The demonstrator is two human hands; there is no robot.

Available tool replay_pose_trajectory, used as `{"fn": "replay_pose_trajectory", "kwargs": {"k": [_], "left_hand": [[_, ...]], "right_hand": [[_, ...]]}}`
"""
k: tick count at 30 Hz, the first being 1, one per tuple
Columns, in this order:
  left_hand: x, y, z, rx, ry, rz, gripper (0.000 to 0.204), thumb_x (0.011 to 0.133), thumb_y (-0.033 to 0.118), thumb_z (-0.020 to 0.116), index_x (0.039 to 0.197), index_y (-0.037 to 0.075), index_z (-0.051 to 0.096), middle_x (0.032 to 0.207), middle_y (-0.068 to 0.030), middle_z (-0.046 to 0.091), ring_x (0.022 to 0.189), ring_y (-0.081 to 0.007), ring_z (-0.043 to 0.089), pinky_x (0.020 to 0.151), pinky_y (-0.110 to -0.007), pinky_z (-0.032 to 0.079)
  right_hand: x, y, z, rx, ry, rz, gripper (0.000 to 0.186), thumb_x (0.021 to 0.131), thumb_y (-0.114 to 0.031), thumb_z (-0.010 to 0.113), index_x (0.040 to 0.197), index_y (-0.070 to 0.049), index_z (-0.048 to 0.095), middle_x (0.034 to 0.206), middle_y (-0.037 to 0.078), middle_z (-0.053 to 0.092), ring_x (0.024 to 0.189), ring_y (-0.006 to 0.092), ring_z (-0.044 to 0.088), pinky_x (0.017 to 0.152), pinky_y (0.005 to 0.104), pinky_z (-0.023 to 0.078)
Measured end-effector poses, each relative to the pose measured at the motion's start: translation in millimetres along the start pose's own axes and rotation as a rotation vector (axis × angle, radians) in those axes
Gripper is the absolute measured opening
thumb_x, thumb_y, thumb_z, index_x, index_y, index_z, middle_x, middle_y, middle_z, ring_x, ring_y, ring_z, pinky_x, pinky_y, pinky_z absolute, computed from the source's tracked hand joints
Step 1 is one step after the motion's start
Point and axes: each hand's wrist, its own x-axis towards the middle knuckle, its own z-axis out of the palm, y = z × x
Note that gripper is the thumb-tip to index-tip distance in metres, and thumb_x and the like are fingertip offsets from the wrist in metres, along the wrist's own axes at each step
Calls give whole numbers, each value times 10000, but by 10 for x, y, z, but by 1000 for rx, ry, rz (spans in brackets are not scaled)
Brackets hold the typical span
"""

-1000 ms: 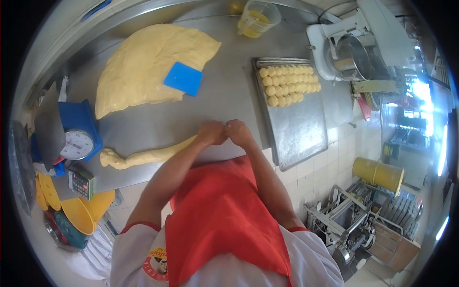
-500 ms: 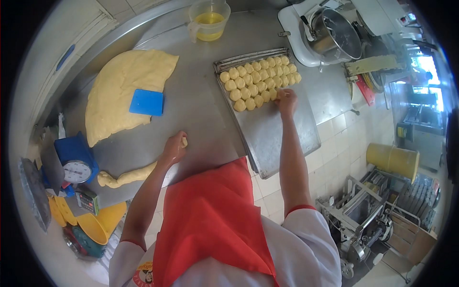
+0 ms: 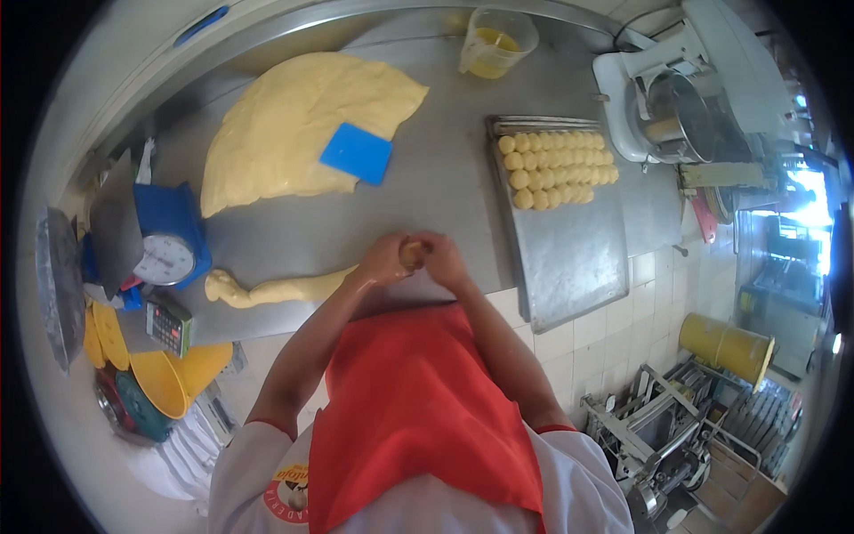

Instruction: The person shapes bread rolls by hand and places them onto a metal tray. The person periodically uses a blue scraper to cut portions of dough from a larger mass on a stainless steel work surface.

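Near the table's front edge, my left hand (image 3: pixel 384 260) is closed around a small piece of dough (image 3: pixel 412 255). My right hand (image 3: pixel 444 261) meets it there, fingers curled onto the same piece. Just left of my left hand lies a long rope of dough (image 3: pixel 289 291), one end reaching under my wrist. Farther back spreads a large flat slab of pale yellow dough (image 3: pixel 285 125), with a blue plastic scraper (image 3: pixel 358 153) resting on its right edge. To the right, rows of dough balls (image 3: pixel 556 165) fill the far part of a metal baking tray (image 3: pixel 569 258).
A clear jug (image 3: pixel 498 46) of yellow liquid stands at the back. At the left are a blue dial scale (image 3: pixel 166 254) and a calculator (image 3: pixel 168 325). A stand mixer with a steel bowl (image 3: pixel 680 116) is at the far right. The tray's near side overhangs the table edge.
My right hand has left the tray and come left to my left hand, where both now hold the dough piece. The whole view has shifted, with the table sliding rightward.
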Motion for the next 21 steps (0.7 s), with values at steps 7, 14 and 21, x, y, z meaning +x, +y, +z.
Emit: {"fn": "replay_pose_trajectory", "kwargs": {"k": [7,14,21], "left_hand": [[-1,207,47,304,-122,-84,218,827,165,590,976,46,695,931,-225,691,934,-408,658,813,-497,523],[284,145,-170,521,-486,-115,235,798,233,581,823,47,722,912,-214,701,897,-381,684,756,-461,547],[456,107,-223,356,-74,-164,267,714,151,674,947,23,648,930,-258,647,930,-427,625,796,-474,496]], "right_hand": [[9,-33,276,-445,227,1,295,902,-237,554,945,25,683,827,229,686,770,410,674,731,457,526],[-79,-161,-148,-36,-357,-22,250,898,-201,580,936,23,686,769,123,686,676,279,643,636,370,512],[-374,563,-1698,-226,284,199,326,906,-113,577,1222,-95,654,1075,58,708,943,117,643,833,339,514]]}}
